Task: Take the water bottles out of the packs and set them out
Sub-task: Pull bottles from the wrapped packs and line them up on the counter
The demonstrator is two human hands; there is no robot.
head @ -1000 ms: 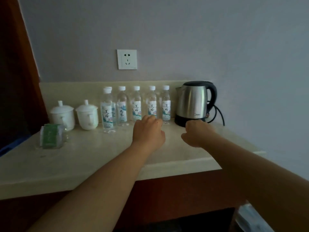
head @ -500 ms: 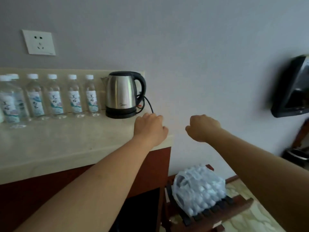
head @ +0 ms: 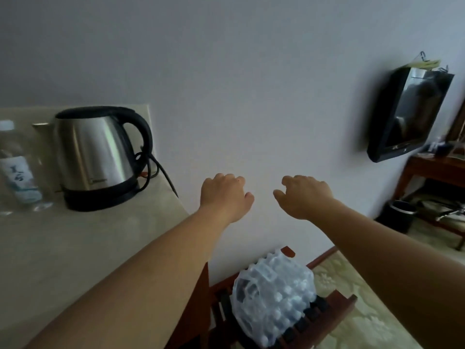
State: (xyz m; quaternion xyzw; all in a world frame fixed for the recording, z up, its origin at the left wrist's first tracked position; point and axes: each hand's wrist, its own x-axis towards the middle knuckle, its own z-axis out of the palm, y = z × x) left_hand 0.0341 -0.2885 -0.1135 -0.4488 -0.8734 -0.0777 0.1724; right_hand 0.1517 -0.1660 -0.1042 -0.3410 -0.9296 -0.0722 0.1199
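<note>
Plastic-wrapped pack (head: pixel 274 298) looms closer; left hand (head: pixel 225 197), right hand (head: pixel 304 195) loosely curled, empty.

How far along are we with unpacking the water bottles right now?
Done: one water bottle stands on the counter left of the kettle; anything further left is out of frame. In hand: nothing; the left hand and right hand are both empty, in the air past the counter's end. Left: the plastic-wrapped pack of bottles on the wooden rack below holds many bottles to take out.
</note>
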